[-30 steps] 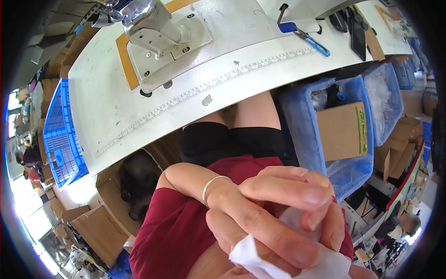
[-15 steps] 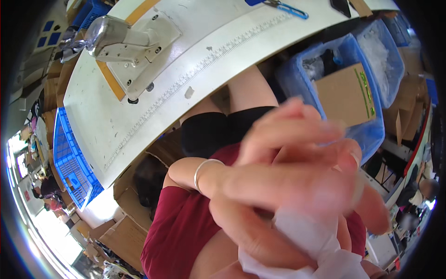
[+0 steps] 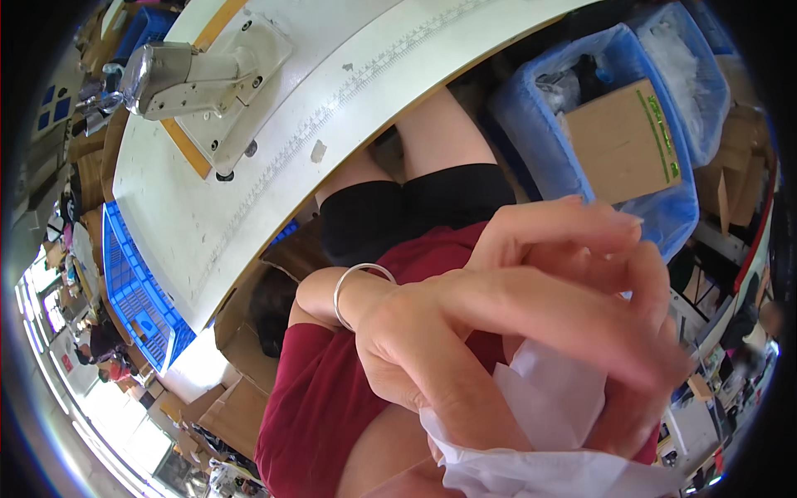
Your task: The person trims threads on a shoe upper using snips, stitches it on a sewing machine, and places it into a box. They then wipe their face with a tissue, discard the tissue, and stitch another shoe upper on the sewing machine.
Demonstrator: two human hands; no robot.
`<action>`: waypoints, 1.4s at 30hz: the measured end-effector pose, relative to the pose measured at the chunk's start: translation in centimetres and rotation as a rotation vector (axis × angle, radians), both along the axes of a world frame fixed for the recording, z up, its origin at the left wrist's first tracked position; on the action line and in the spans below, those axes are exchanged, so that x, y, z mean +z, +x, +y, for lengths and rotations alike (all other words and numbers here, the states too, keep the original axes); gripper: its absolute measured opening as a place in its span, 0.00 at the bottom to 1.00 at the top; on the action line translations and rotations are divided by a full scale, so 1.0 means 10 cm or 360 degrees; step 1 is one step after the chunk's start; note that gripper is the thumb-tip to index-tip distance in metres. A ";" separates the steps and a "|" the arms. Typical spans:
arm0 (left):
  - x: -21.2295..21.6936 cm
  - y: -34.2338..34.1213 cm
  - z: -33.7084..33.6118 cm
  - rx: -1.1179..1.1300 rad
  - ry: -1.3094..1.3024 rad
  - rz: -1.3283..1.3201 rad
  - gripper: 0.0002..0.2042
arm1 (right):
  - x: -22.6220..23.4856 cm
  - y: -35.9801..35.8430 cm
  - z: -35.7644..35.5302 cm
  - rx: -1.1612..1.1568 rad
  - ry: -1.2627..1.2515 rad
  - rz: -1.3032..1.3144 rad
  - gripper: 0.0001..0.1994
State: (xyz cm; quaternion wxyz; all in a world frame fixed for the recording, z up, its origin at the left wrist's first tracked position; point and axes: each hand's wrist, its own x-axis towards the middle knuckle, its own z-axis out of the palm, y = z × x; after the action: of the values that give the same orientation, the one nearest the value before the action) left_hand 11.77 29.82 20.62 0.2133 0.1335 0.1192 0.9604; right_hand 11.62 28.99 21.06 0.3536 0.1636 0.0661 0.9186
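Close up on the lower right, my left hand (image 3: 465, 319) reaches across with a silvery bangle on its wrist. Its fingers are curled and its thumb points down against a thin, crumpled white sheet (image 3: 556, 386). Whether the sheet is cloth, paper or film I cannot tell. My right hand (image 3: 627, 415) is mostly hidden behind the left fingers and the sheet. The part of it that shows is blurred and lies against the sheet's right side. Lower down, the sheet spreads loosely toward the bottom edge of the view.
Ahead is a white worktable (image 3: 191, 249) with a ruler scale along its front edge. A metal-and-white machine arm (image 3: 191, 83) stands on it. Blue bins (image 3: 540, 124) lined with plastic, one holding a cardboard piece (image 3: 623, 145), stand at right. A blue crate (image 3: 137, 290) is at left.
The view has shifted, and the tools on the far table edge have left it. My left fingers have moved slightly down and right and look sharper; the white sheet stays with the hands.
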 end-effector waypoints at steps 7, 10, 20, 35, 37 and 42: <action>0.29 -0.04 0.11 0.0118 -0.0526 0.0058 0.16 | -0.01 -0.05 -0.02 -0.0396 -0.0364 -0.0301 0.03; -0.12 -0.21 0.17 0.0053 0.0229 0.0217 0.20 | 0.00 -0.11 -0.07 -0.0546 -0.0465 -0.0423 0.06; -1.08 -0.89 0.03 -0.1154 -0.0363 -0.0159 0.16 | -1.15 -0.06 0.70 -0.0599 0.0973 -0.1463 0.18; -0.85 -0.97 -0.10 0.0167 -0.1496 0.1353 0.18 | -1.05 -0.02 0.94 -0.0582 0.1147 -0.1572 0.16; -0.84 -1.00 -0.05 -0.0253 -0.1221 0.0767 0.15 | -0.99 -0.01 0.91 -0.0696 0.1190 -0.1747 0.09; -0.57 -1.02 -0.06 -0.0702 -0.0952 0.0276 0.08 | -0.68 0.10 0.84 -0.0953 0.1485 -0.1855 0.10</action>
State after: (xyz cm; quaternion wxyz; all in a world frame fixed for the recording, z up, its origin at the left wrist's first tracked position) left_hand 1.56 29.23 14.97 0.4336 0.1685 0.3802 0.7994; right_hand 12.62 37.44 14.26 0.4577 -0.2005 -0.5664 0.6554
